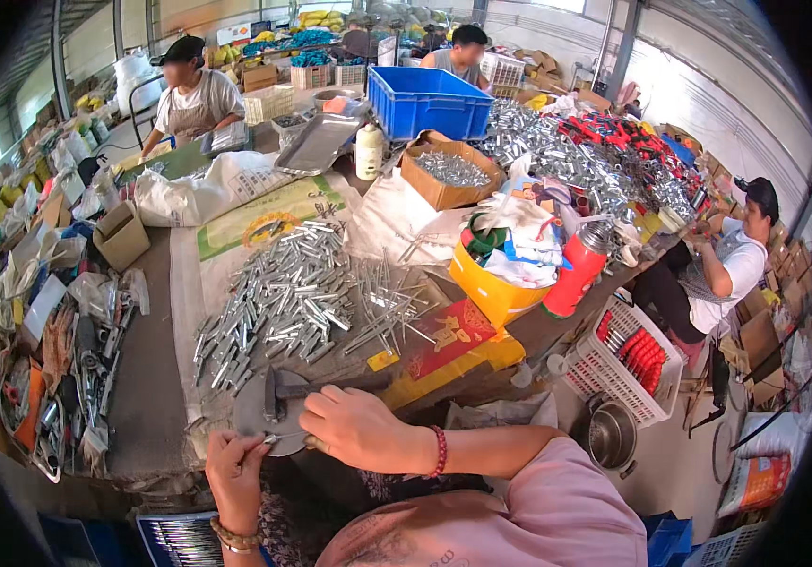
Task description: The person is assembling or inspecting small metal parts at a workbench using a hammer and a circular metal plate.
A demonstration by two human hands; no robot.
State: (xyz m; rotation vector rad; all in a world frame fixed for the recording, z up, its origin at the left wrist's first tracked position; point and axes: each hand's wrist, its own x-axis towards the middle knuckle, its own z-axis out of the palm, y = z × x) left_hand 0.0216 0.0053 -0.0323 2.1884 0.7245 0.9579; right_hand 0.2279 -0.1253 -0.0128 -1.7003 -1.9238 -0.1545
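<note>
At the near table edge, my left hand [234, 470] is closed, pinching a small shiny metal piece [271, 438] between thumb and fingertips. My right hand [359, 427] is also closed, its fingers curled over a thin metal rod [291, 436] that reaches toward that piece. Whether rod and piece are joined is too small to tell. Both hands are by the rim of a round grey metal plate [251, 404]. A hammer [272, 395] lies with its head on this plate, its dark handle pointing right behind my right hand. Beyond it spreads a pile of short metal tubes [283, 293].
Loose thin rods [392, 300] lie right of the tubes, near a red paper sheet [449, 338]. A yellow box [496, 288] and red flask [578, 269] stand farther right. Hand tools [85, 378] crowd the left. Three people work around the table.
</note>
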